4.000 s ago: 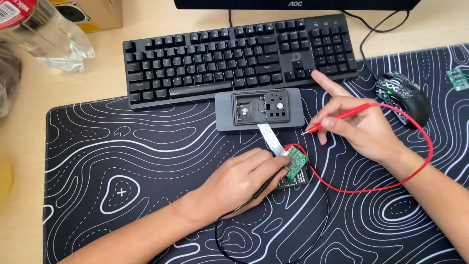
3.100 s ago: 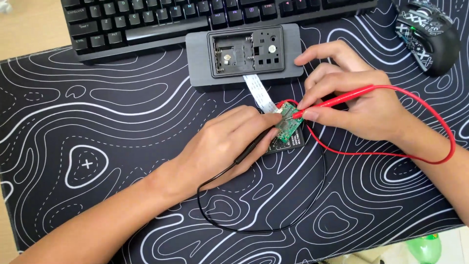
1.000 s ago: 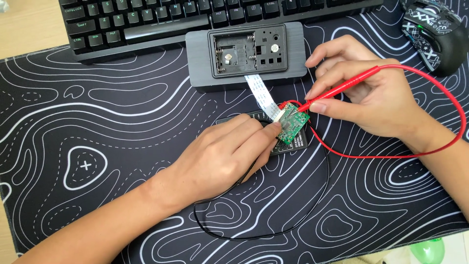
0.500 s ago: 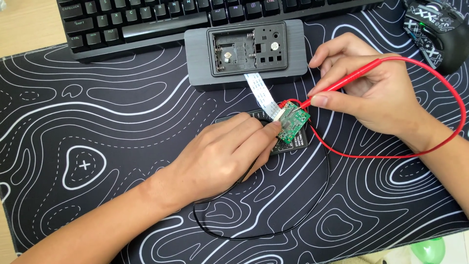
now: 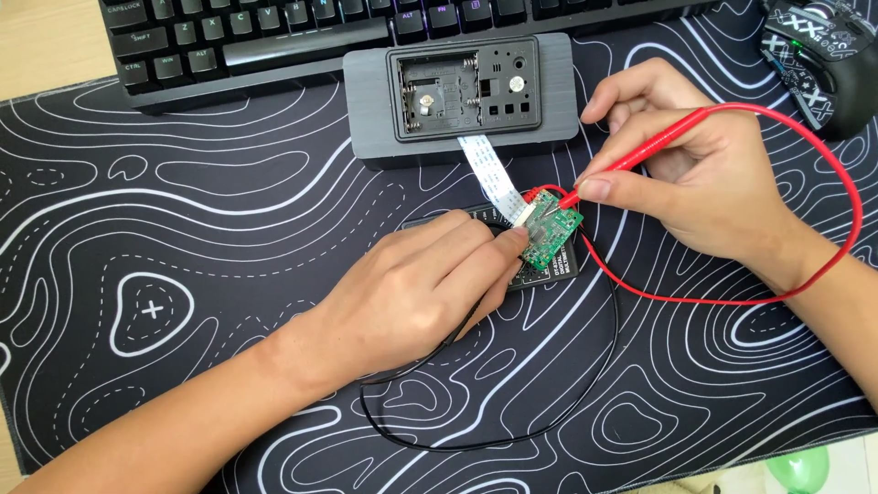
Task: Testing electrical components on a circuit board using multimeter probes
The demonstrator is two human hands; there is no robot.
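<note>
A black desk mat (image 5: 183,274) printed with white contour lines covers nearly the whole view, lying on a pale wooden desk (image 5: 46,46) that shows at the upper left corner. Along the top edge sit a black keyboard (image 5: 274,37) and, at the far right, a black patterned mouse (image 5: 823,50). Light is even and bright, with soft shadows
</note>
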